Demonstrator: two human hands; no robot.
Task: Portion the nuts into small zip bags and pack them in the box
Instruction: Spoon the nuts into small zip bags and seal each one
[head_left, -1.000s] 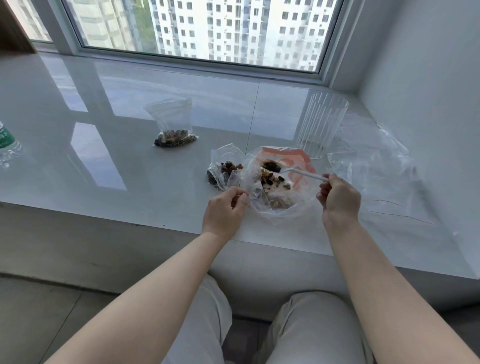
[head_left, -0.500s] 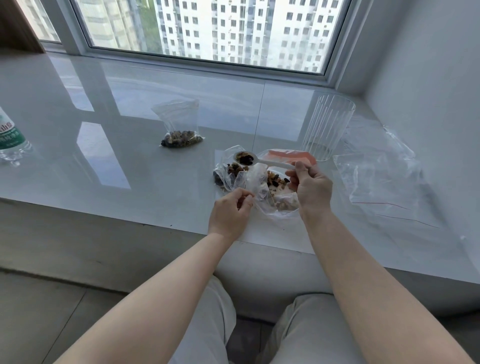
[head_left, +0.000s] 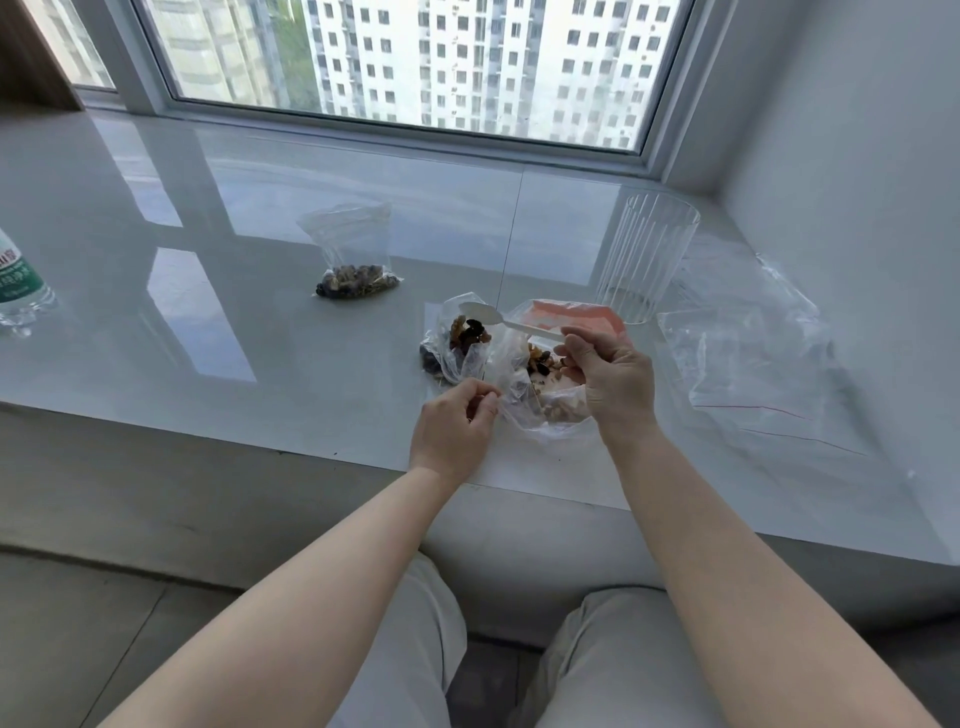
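right hand (head_left: 613, 384) grips spoon (head_left: 498, 318) over small bag (head_left: 457, 345); left hand (head_left: 457, 426) pinches big bag (head_left: 540, 410) (limp film). risk: small bag's unheld mouth folds, nuts (head_left: 470, 332) spill.

- Left hand (head_left: 454, 415): forearm extended forward, fingers curled, thumb and forefinger pinched on clear plastic.
- Right hand (head_left: 613, 379): forearm extended, fingers curled around a spoon handle, palm turned leftward.

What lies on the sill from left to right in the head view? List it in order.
Water bottle → filled zip bag → small bag being filled → ribbed clear cup → empty zip bags.
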